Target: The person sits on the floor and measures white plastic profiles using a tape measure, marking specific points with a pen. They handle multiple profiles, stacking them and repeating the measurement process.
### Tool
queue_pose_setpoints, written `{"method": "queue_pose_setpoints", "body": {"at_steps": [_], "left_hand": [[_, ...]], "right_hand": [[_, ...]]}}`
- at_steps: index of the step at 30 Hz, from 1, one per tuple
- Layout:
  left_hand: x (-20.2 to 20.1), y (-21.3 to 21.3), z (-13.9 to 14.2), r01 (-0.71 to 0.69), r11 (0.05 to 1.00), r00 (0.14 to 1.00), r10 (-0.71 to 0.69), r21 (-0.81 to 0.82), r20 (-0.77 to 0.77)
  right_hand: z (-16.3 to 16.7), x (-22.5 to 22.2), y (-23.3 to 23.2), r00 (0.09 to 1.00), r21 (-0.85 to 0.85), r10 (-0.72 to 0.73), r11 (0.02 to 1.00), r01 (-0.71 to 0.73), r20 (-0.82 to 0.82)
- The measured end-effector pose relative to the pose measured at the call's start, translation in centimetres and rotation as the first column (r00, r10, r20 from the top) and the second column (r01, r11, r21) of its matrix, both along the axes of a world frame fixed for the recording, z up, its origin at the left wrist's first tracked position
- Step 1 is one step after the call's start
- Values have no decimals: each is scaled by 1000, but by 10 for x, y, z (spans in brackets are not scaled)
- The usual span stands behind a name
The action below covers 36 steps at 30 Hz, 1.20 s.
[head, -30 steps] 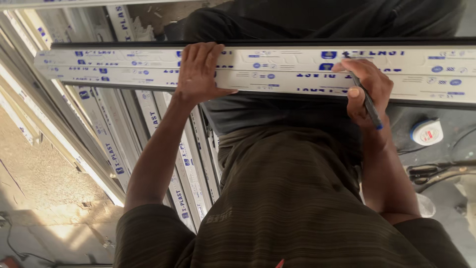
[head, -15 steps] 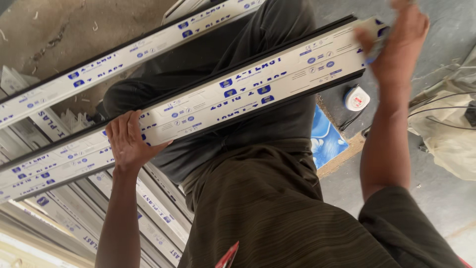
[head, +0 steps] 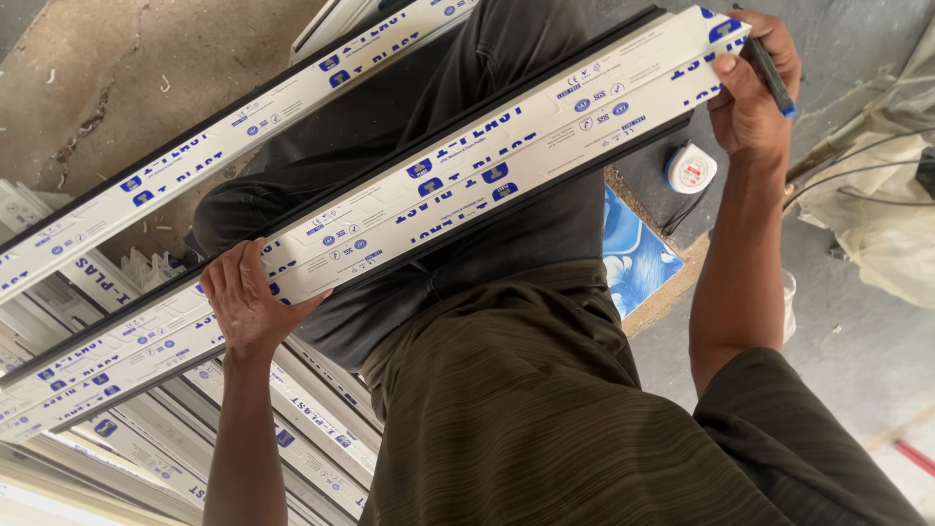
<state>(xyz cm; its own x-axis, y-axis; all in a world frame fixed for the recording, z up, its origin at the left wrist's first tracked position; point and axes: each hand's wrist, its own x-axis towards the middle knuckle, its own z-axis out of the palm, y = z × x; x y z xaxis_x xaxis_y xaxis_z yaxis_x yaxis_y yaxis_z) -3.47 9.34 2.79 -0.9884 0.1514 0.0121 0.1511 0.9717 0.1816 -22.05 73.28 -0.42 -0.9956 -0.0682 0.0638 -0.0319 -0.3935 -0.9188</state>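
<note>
Two hands grip one long white bar (head: 467,185) that runs slantwise across the view, from lower left up to upper right; the left hand (head: 248,302) has its fingers (head: 222,282) curled up over the near face of the bar and its thumb tucked beneath, closed firmly on it; the right hand (head: 752,93) clasps the far end, thumb pressed on the white face and fingers folded behind, and it also pinches a dark pen (head: 769,66) with a blue tip between those fingers (the pen lies along the back of the hand, pointing down and to the right). The bar is covered in white film with small blue marks and has black edges along both sides; it is held above the person's dark trousers (head: 429,107) and olive striped shirt (head: 526,409). Just beyond it a second bar (head: 243,136) of the same kind lies parallel, apart from both hands. Below the left forearm a stack of similar bars (head: 175,429) lies on the floor, touching one another. Near the right wrist a small round tape measure (head: 690,168), white with a red face, rests on the grey floor (head: 857,341); beside it sits a blue tile (head: 638,255) on a board. Pale cloth (head: 877,214) with dark cables across it lies at the far right.
</note>
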Motion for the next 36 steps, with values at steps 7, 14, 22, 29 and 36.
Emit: {"method": "queue_pose_setpoints", "body": {"at_steps": [7,14,22,29,36], "left_hand": [[1,0,0,-1,1000,1000,1,10,-16],[0,-2,0,9,1000,999,-9,2,-38],[1,-2,0,-8,1000,1000,8,-19,-9],[1,-5,-3,18,1000,999,-19,-13,-40],[2,-8,-5,2,1000,1000,-2,-5,-12]], "right_hand": [[-5,1,-13,973,62,-223,972,226,-55],[-13,2,-43,831,188,-471,825,533,-295],[-13,22,-50,798,422,-521,677,603,-303],[-12,25,-50,819,426,-501,700,573,-279],[4,19,-39,895,449,-365,775,445,-258]]}}
